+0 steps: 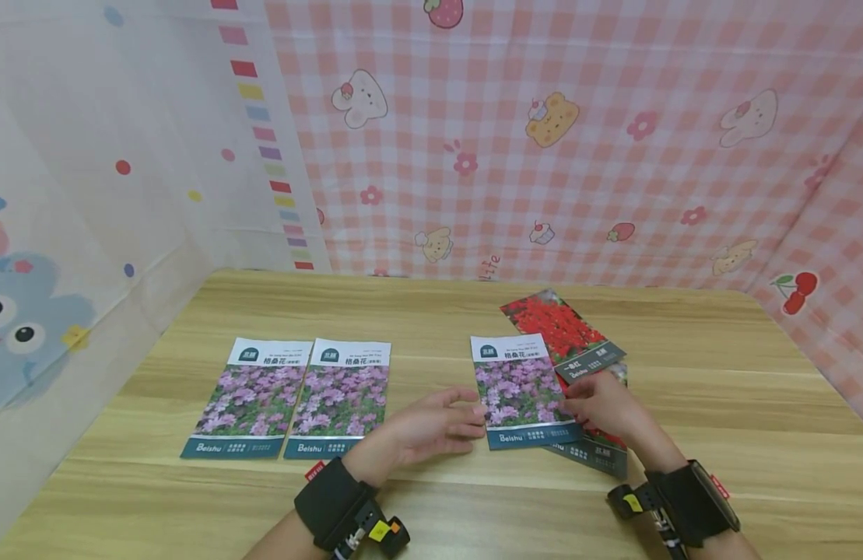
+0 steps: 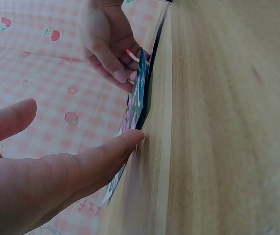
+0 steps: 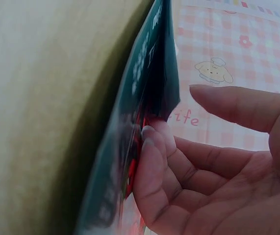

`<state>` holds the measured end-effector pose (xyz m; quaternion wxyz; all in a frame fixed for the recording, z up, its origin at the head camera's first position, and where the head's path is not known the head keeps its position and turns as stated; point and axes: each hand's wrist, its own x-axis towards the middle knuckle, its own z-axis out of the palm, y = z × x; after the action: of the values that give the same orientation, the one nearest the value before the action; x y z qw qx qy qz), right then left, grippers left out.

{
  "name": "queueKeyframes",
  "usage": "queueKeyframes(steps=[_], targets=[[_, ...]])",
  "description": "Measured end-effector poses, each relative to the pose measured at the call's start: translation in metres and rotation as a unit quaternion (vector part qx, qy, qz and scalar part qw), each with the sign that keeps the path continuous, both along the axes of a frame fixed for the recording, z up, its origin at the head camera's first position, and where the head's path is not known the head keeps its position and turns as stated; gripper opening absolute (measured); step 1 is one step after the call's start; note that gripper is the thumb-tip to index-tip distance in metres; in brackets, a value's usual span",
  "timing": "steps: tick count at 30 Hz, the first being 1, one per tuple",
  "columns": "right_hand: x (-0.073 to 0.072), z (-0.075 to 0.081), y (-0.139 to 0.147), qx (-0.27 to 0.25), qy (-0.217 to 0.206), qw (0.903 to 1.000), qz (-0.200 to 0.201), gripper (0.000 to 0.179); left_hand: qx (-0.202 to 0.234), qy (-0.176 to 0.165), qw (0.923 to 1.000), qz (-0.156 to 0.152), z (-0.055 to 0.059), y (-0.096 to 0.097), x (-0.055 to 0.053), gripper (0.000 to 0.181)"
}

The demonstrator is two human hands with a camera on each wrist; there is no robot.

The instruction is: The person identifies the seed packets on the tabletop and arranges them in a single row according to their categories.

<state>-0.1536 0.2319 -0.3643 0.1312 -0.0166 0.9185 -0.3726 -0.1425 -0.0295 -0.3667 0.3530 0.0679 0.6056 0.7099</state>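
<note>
A seed packet with purple flowers (image 1: 520, 389) lies between my hands, partly over a red-flower packet (image 1: 599, 455). My left hand (image 1: 438, 428) touches its left edge with nearly straight fingers (image 2: 115, 152); the thumb stands away. At its right edge is my right hand (image 1: 609, 404), whose fingertips (image 3: 152, 152) reach against the packets while the thumb stays apart. In the right wrist view the purple packet's lower edge (image 3: 125, 112) looks lifted off the packet below. Another red-flower packet (image 1: 557, 327) slants behind, its lower end just above the right hand.
Two more purple-flower packets, a left one (image 1: 249, 397) and a right one (image 1: 340, 397), lie side by side at the left of the wooden table (image 1: 431, 505). A pink checked cloth (image 1: 543, 179) hangs behind the table, with a white cloth (image 1: 123, 202) at the left.
</note>
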Motion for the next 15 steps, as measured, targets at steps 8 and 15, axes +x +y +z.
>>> queueKeyframes(steps=[8,15], targets=[[0.0003,-0.001,-0.0001,0.0,-0.006,1.0,-0.003,0.027,0.005,0.002,1.0,-0.001,-0.0006,0.0007,0.001,0.048],[0.0009,-0.0017,0.0007,-0.009,-0.001,0.9999,-0.004,0.016,0.004,0.01,0.9999,-0.009,-0.0002,0.0012,0.0017,0.048]])
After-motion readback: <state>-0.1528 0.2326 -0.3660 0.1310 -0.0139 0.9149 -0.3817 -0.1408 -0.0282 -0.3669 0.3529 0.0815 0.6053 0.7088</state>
